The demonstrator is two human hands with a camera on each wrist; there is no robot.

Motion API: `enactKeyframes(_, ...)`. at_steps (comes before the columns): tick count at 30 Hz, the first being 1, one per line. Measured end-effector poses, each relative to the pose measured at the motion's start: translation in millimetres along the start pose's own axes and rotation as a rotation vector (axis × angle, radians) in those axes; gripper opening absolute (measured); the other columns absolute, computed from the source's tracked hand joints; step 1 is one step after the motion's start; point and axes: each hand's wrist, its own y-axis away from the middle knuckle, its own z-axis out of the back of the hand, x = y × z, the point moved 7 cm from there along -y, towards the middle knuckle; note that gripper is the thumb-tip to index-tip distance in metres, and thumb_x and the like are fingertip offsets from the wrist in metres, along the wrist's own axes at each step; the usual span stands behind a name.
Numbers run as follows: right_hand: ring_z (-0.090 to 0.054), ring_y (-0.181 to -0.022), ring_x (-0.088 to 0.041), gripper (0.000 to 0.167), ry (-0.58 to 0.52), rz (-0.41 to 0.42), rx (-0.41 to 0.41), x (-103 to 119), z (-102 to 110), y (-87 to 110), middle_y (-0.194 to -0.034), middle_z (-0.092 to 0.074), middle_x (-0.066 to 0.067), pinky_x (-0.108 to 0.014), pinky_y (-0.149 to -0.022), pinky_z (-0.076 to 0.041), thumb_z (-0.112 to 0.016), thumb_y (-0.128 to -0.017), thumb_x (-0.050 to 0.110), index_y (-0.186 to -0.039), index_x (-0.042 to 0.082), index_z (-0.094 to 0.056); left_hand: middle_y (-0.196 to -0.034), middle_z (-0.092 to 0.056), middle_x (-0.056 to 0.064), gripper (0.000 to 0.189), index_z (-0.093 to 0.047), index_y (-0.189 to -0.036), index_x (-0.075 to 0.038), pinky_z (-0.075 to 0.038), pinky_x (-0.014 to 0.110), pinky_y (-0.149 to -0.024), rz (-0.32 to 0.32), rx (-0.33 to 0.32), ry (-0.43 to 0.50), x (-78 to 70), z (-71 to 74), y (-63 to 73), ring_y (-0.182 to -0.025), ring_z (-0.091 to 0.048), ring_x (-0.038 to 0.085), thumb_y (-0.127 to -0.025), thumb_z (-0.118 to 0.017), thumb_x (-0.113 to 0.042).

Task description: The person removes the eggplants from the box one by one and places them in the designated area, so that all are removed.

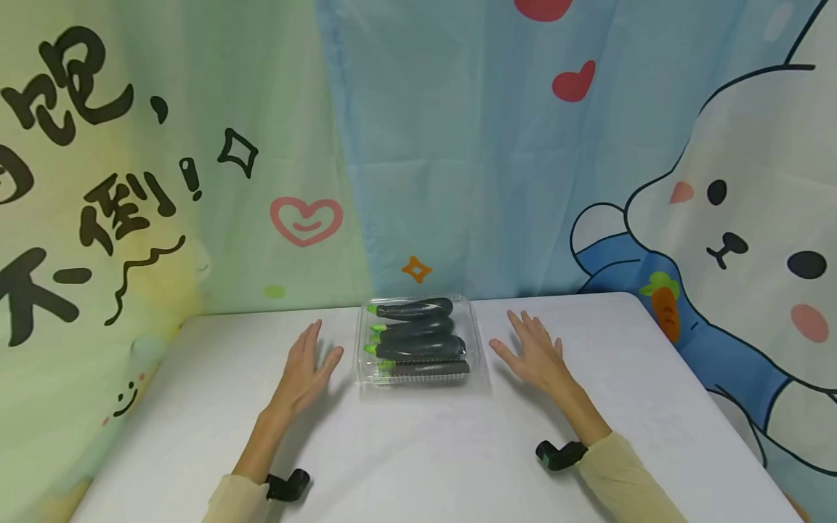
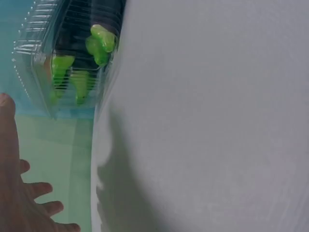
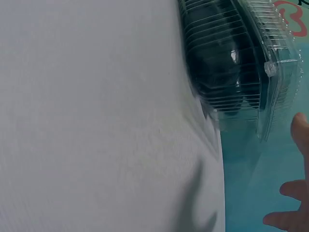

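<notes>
A clear plastic clamshell box (image 1: 418,380) stands near the far edge of the white table. Inside it lie several dark eggplants (image 1: 418,347), their bright green stem ends (image 2: 81,84) pointing left. To the left of the box, my left hand (image 1: 302,372) is held with fingers extended and thumb apart, touching nothing. My right hand (image 1: 538,357) is on the other side, fingers spread, also apart from the box. Both wrist views show the ridged box wall (image 3: 227,63) beyond the thumb, with a gap between.
A white-covered table (image 1: 418,457) spreads in front of and beside the box. Behind it hangs a printed curtain (image 1: 425,181) with hearts, writing and a cartoon rabbit. Each wrist carries a small black camera, the left one (image 1: 289,485) and the right one (image 1: 559,455).
</notes>
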Motion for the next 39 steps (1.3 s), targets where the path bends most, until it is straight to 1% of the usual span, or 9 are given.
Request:
enactKeyframes(6, -0.026, -0.144, -0.046, 0.07, -0.315, 0.06, -0.003, 9, -5, 3.4, -0.157, -0.025, -0.025, -0.063, -0.114, -0.026, -0.046, -0.1, 0.042, -0.154, 0.005, -0.021, -0.161, -0.019, 0.018, 0.074, -0.011, -0.157, -0.013, -0.021, 0.063, -0.116, 0.006, -0.008, 0.142, -4.4, -5.9, 3.9, -0.147, -0.02, 0.041, -0.1, -0.043, -0.048)
enactKeyframes(12, -0.026, -0.145, -0.044, 0.063, -0.656, 0.046, 0.055, 19, -15, 7.9, -0.158, -0.022, -0.026, -0.06, -0.113, -0.032, -0.036, -0.105, 0.035, -0.156, 0.008, -0.011, -0.159, -0.02, 0.022, 0.073, -0.006, -0.157, -0.012, -0.024, 0.063, -0.115, -0.01, -0.009, 0.314, -16.1, -14.6, 7.2, -0.145, -0.025, 0.043, -0.101, -0.043, -0.042)
enactKeyframes(15, -0.023, -0.146, -0.044, 0.062, -0.778, 0.041, 0.095, 25, -21, 9.2, -0.159, -0.018, -0.026, -0.059, -0.113, -0.033, -0.032, -0.106, 0.034, -0.156, 0.008, -0.007, -0.158, -0.021, 0.024, 0.069, -0.008, -0.157, -0.011, -0.026, 0.062, -0.115, -0.019, -0.003, 0.38, -21.2, -18.7, 8.1, -0.143, -0.028, 0.046, -0.103, -0.041, -0.038)
enactKeyframes(17, -0.02, -0.147, -0.044, 0.063, -0.825, 0.038, 0.119, 28, -26, 9.9, -0.159, -0.015, -0.027, -0.058, -0.113, -0.033, -0.029, -0.106, 0.035, -0.156, 0.007, -0.004, -0.158, -0.022, 0.024, 0.066, -0.01, -0.156, -0.011, -0.027, 0.06, -0.115, -0.016, 0.001, 0.421, -23.0, -21.8, 8.7, -0.142, -0.029, 0.047, -0.103, -0.04, -0.035)
enactKeyframes(21, -0.018, -0.148, -0.042, 0.063, -0.866, 0.019, 0.151, 33, -35, 11.6, -0.16, -0.013, -0.025, -0.059, -0.115, -0.031, -0.027, -0.106, 0.037, -0.156, 0.008, -0.003, -0.158, -0.023, 0.023, 0.062, -0.011, -0.156, -0.01, -0.027, 0.059, -0.116, -0.003, 0.016, 0.484, -25.2, -28.6, 10.9, -0.142, -0.031, 0.047, -0.105, -0.038, -0.032)
enactKeyframes(25, -0.015, -0.148, -0.043, 0.063, -0.845, 0.02, 0.156, 38, -39, 13.2, -0.16, -0.013, -0.025, -0.062, -0.116, -0.025, -0.027, -0.106, 0.037, -0.156, 0.007, -0.004, -0.159, -0.021, 0.022, 0.061, -0.011, -0.156, -0.011, -0.026, 0.059, -0.117, -0.017, 0.04, 0.518, -30.7, -35.0, 13.8, -0.143, -0.03, 0.046, -0.105, -0.038, -0.031)
enactKeyframes(29, -0.012, -0.149, -0.043, 0.064, -0.829, 0.038, 0.161, 43, -42, 14.5, -0.161, -0.012, -0.025, -0.061, -0.119, -0.019, -0.029, -0.106, 0.035, -0.156, 0.008, -0.002, -0.161, -0.016, 0.02, 0.064, -0.008, -0.156, -0.014, -0.023, 0.058, -0.118, -0.034, 0.071, 0.55, -35.9, -41.3, 16.0, -0.145, -0.025, 0.044, -0.104, -0.041, -0.029)
enactKeyframes(32, -0.012, -0.149, -0.043, 0.065, -0.839, 0.043, 0.164, 46, -44, 16.2, -0.161, -0.011, -0.024, -0.059, -0.12, -0.017, -0.032, -0.105, 0.033, -0.157, 0.01, 0.0, -0.162, -0.013, 0.018, 0.068, -0.005, -0.157, -0.015, -0.021, 0.056, -0.119, -0.019, 0.088, 0.568, -37.1, -45.5, 17.0, -0.147, -0.021, 0.043, -0.103, -0.045, -0.028)
enactKeyframes(39, -0.01, -0.15, -0.043, 0.071, -0.846, 0.028, 0.179, 50, -47, 20.7, -0.162, -0.008, -0.023, -0.059, -0.12, -0.015, -0.036, -0.103, 0.038, -0.157, 0.013, 0.003, -0.162, -0.015, 0.018, 0.077, -0.003, -0.156, -0.009, -0.022, 0.059, -0.118, 0.006, 0.077, 0.583, -39.0, -50.3, 17.4, -0.146, -0.022, 0.046, -0.1, -0.05, -0.033)
